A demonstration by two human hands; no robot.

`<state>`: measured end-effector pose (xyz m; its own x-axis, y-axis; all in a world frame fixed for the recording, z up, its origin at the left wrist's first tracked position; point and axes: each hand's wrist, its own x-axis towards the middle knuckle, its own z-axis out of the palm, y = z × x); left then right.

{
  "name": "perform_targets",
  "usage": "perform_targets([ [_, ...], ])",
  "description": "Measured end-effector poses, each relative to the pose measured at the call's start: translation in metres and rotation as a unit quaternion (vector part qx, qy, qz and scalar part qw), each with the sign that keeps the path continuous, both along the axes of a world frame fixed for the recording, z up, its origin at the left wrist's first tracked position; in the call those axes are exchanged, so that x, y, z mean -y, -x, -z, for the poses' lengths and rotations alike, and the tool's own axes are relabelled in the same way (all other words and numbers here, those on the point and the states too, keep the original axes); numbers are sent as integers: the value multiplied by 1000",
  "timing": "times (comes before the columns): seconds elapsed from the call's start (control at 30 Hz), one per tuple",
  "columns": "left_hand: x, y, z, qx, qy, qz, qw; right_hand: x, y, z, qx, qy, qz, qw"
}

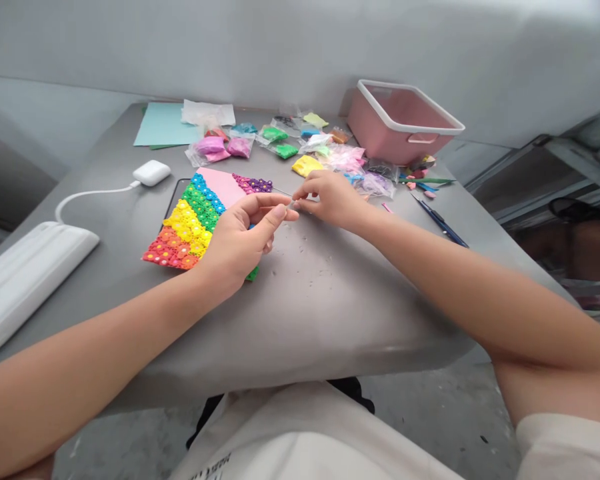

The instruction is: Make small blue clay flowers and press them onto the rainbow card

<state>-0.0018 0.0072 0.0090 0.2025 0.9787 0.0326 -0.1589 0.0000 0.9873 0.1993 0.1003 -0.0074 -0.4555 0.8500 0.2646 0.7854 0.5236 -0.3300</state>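
Observation:
My left hand point(243, 233) is closed in a pinch, thumb against forefinger, at the middle of the table. My right hand point(333, 200) meets it fingertip to fingertip, also pinching. Between the fingertips shows a tiny pale bit, too small to name. Partly behind my left hand lies a panel point(187, 223) covered with small clay flowers in bands of red, orange, yellow, green and blue. A bare pink strip point(223, 187) crosses it, with purple and magenta flowers beyond. Green and blue parts peek out below my left hand, mostly hidden.
Bags of coloured clay point(307, 163) spread along the back beside a pink basket point(405, 127). Blue tweezers point(440, 220) lie at right. A white power bank point(35, 280), cabled to a small white case point(151, 173), and pale blue sheets point(163, 125) occupy the left. Crumbs dot the table point(330, 320).

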Motion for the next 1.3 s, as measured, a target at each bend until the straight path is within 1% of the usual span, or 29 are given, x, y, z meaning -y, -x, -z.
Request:
perform_targets([
  [0.1,-2,0,1,23,10,-5,1000,0,-1,-4,25,34,1,999],
  [0.17,-3,1,2,27,11,-11,1000,5,-2,-12,6,29,4,1000],
  [0.27,-2,1,0,19,15,-14,1000,22,-1,-28,-96,-45,0,994],
  [0.33,0,1,-2,16,28,-16,999,38,1,-37,-161,-89,-37,982],
  [0.4,2,0,-4,19,39,-13,999,53,4,-42,-185,-99,-89,974],
  [0.5,5,-1,-5,25,43,-2,999,66,6,-42,-176,-96,-135,970],
  [0.6,5,-1,-5,26,45,6,999,71,6,-38,-176,-94,-173,965],
  [0.7,4,-1,-5,23,52,10,998,75,6,-36,-188,-102,-186,959],
  [0.8,4,-2,-6,18,47,17,999,80,7,-38,-201,-111,-168,959],
  [0.87,5,-3,-7,21,42,16,999,82,8,-40,-205,-107,-135,963],
  [1.0,5,-5,-9,51,61,-27,996,81,5,-48,-232,-75,-38,969],
  [1.07,3,-6,-8,62,62,-49,995,78,2,-52,-252,-51,-11,966],
  [1.13,1,-5,-6,56,50,-62,995,74,-2,-53,-257,-39,-1,966],
  [1.2,-1,-5,-3,42,35,-68,996,68,-6,-50,-236,-33,9,971],
  [1.3,-1,-5,-3,36,37,-73,996,57,-10,-40,-173,-11,25,985],
])
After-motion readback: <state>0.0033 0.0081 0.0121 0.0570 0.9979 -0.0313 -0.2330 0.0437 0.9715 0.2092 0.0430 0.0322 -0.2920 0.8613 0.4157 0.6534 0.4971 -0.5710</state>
